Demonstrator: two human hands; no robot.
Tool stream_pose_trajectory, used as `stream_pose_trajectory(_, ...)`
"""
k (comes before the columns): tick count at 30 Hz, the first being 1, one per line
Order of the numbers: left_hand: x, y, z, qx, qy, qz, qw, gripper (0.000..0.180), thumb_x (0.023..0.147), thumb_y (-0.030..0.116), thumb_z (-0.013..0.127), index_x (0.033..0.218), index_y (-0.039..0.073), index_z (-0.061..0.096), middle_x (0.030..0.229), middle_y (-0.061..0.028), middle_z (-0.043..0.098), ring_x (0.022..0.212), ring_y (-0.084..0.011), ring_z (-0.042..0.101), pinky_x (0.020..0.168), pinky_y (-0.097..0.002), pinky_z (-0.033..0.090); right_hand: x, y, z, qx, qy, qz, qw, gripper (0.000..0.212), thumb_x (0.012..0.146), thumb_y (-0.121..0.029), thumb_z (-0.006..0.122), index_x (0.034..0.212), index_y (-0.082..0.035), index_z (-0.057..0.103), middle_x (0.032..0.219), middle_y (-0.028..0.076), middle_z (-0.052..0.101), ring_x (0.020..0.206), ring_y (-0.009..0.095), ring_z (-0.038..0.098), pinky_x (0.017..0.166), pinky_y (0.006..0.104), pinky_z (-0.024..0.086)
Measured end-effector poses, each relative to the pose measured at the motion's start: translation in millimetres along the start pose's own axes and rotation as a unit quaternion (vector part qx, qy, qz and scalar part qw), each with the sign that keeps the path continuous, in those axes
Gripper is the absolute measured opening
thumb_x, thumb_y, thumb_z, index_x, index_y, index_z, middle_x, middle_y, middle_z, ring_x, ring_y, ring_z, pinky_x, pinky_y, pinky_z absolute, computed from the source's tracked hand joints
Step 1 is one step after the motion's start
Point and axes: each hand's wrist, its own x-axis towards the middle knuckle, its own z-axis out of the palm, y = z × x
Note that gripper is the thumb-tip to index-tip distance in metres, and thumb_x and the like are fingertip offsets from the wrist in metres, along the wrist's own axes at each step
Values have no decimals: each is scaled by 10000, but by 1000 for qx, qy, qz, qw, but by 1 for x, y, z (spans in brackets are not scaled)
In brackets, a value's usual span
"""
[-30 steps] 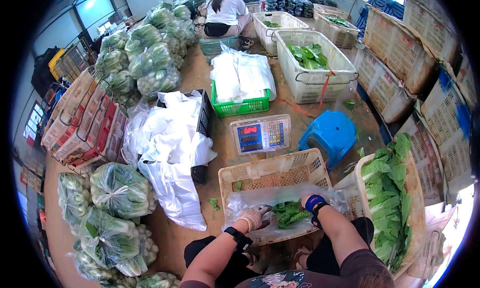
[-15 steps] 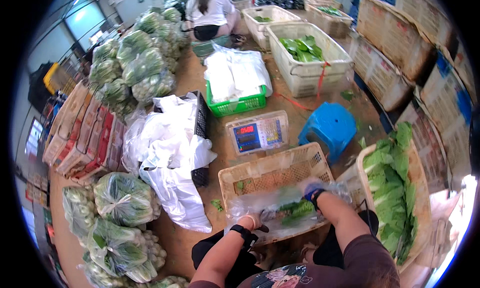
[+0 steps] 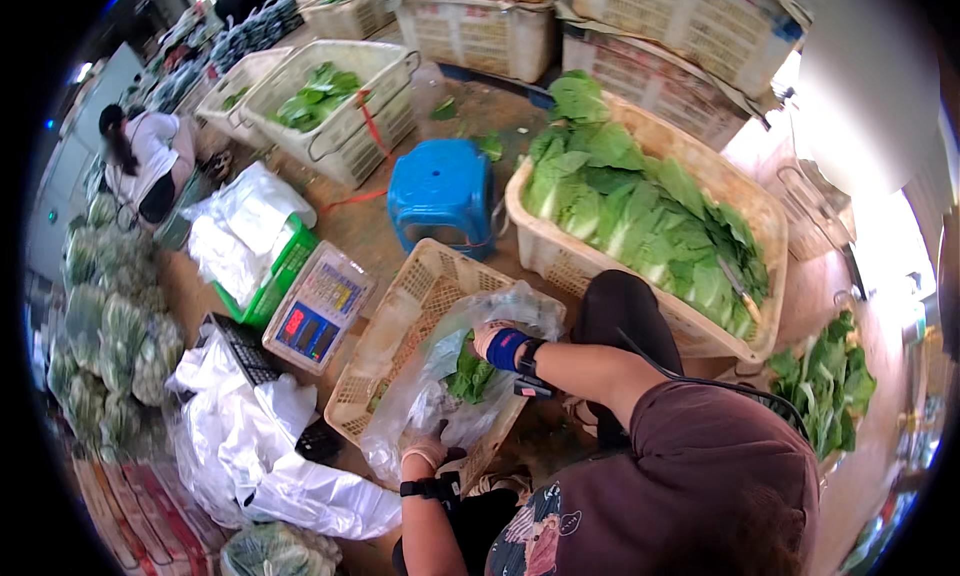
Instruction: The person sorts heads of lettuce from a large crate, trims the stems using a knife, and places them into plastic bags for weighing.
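A clear plastic bag (image 3: pixel 408 428) lies in a tan plastic crate (image 3: pixel 440 276) in front of me. Leafy greens (image 3: pixel 470 376) show at the bag's middle. My left hand (image 3: pixel 426 446), in a pale glove, closes on the near left end of the bag at the crate's edge. Beside the greens, my right hand (image 3: pixel 493 343), gloved with a blue cuff, has its fingers curled onto the bag; its fingertips are partly hidden. Just left of the crate is a digital scale (image 3: pixel 318 308) with a lit display.
A large crate of lettuce (image 3: pixel 640 206), with a knife (image 3: pixel 742 294) on top, stands at right. Beyond my crate is a blue stool (image 3: pixel 440 196). White bags (image 3: pixel 300 481) spill from a black crate at left; a green basket (image 3: pixel 270 271) sits behind. Another person (image 3: pixel 150 161) crouches far left.
My view has swung right, so the scene sits further left and tilted. My right hand, blurred before at the bag's right part, is now beside the greens. My left hand stays at the bag.
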Motion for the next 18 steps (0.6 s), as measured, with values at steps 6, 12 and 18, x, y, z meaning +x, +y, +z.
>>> stream_pose_trajectory(6,9,-64,56,-177,-70,-43,981,412,760,363,676,1058,78,676,1092,-131,653,1024,-266,605,896,-346,450,-131,-10,-107,361,57,-81,927,281,894,-263,560,1073,-52,607,990,145,656,915,263,624,819,386,482)
stream_pose_trajectory(12,-58,17,12,-174,217,6,961,580,768,390,703,1217,54,558,1122,-207,614,1039,-329,593,884,-386,467,-266,116,-227,656,-56,-282,697,366,906,-115,577,1243,-5,486,1149,89,572,1066,136,509,935,298,408)
stream_pose_trajectory(18,-87,62,45,-442,270,37,855,519,817,172,688,1264,5,486,1018,-137,627,972,-209,590,872,-326,449,-190,276,-272,434,220,49,872,476,862,-270,620,1265,-64,474,1138,175,563,1056,273,559,917,327,437)
